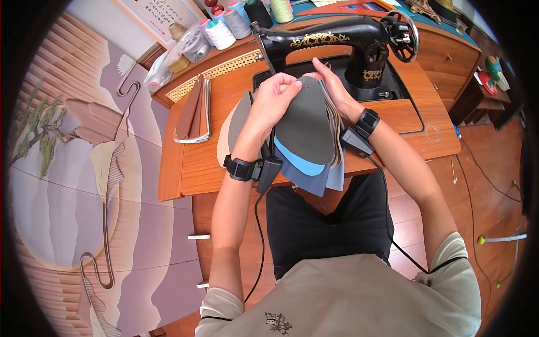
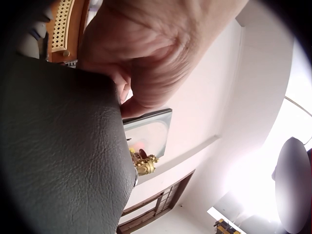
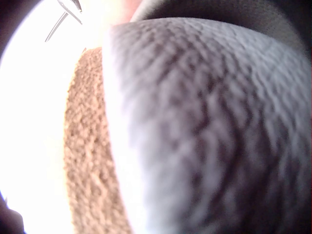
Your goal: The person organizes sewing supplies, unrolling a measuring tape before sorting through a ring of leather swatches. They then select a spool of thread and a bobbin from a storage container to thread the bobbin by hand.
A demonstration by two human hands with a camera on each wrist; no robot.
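Note:
A bundle of leather swatches hangs fanned out over the table's front edge, with a dark grey swatch (image 1: 306,126) on top. Blue swatches (image 1: 306,174) show beneath it. My left hand (image 1: 275,98) pinches the top edge of the dark grey swatch between thumb and fingers. In the left wrist view, this grained grey leather (image 2: 68,146) spreads below the left hand (image 2: 151,53). My right hand (image 1: 339,95) holds the bundle from its right side, its fingers partly hidden behind the swatches. Close-up leather (image 3: 209,126) fills much of the right wrist view.
A black sewing machine (image 1: 331,42) stands just behind the hands on the wooden table (image 1: 393,154). Another bundle of brown swatches (image 1: 193,112) lies at the left. Thread spools (image 1: 220,35) line the back. A folding screen (image 1: 151,224) stands to the left.

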